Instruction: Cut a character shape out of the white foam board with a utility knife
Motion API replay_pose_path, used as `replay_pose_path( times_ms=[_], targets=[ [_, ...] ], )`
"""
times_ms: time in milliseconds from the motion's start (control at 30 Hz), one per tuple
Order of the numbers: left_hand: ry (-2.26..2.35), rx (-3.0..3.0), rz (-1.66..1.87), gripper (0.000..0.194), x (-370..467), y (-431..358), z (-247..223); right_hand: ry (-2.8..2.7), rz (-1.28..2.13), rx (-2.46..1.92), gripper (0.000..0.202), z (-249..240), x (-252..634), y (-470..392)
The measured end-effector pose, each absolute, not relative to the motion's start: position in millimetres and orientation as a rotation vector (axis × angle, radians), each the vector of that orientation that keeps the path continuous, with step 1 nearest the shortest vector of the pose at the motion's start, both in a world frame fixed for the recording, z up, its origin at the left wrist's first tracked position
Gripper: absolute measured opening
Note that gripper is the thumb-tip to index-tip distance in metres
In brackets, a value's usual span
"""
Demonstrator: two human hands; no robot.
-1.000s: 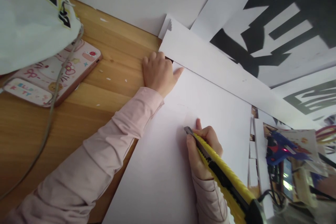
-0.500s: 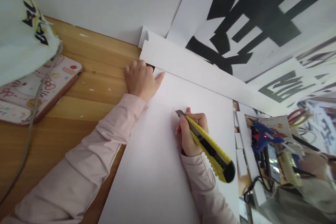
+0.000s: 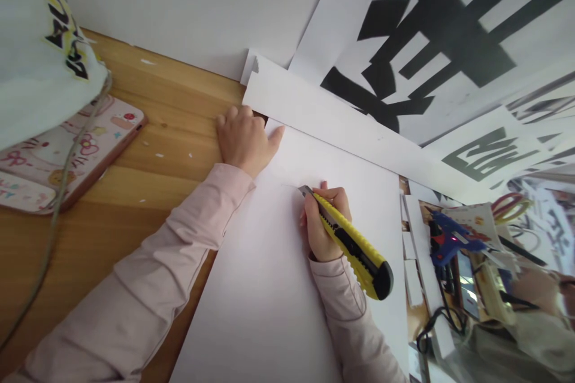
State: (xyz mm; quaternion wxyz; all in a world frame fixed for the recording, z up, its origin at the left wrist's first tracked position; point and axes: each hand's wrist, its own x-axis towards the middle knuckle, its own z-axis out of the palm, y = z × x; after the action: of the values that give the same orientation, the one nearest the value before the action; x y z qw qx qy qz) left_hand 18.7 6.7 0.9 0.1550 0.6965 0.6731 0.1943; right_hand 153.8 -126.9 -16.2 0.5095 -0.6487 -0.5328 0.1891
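Observation:
A large white sheet of paper or card (image 3: 265, 287) lies on the wooden table. At its upper left corner rests my left hand (image 3: 247, 140), thumb spread out on the sheet and fingers at its edge; the fingertips are partly hidden. My right hand (image 3: 327, 218) is closed around a yellow and black box cutter (image 3: 359, 251), gripped like a pen. Its blade is extended, with the tip at the sheet's surface. Just left of the tip runs a faint short line on the white.
A folded white strip (image 3: 323, 114) borders the sheet's far edge. Behind it stand papers with black characters (image 3: 462, 18). At left are a patterned phone (image 3: 85, 149), a cable and a white bag (image 3: 40, 60). A blue glue gun (image 3: 453, 239) and clutter sit right, beside another person's arm.
The faint line left of the blade now shows on the sheet. The box cutter's rear end has shifted slightly left and up. My left hand stays at the corner.

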Motion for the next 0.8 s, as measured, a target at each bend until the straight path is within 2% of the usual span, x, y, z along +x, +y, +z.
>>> replay_pose_path(
  times_ms=[533,800],
  targets=[
    [1.901,1.936,0.596,0.044,18,8,0,-1.382,0.456,-1.656,0.015,-14,154,-127],
    [1.908,1.905,0.612,0.043,19,9,-2,-1.438,0.704,-1.766,0.015,9,166,-124]
  ],
)
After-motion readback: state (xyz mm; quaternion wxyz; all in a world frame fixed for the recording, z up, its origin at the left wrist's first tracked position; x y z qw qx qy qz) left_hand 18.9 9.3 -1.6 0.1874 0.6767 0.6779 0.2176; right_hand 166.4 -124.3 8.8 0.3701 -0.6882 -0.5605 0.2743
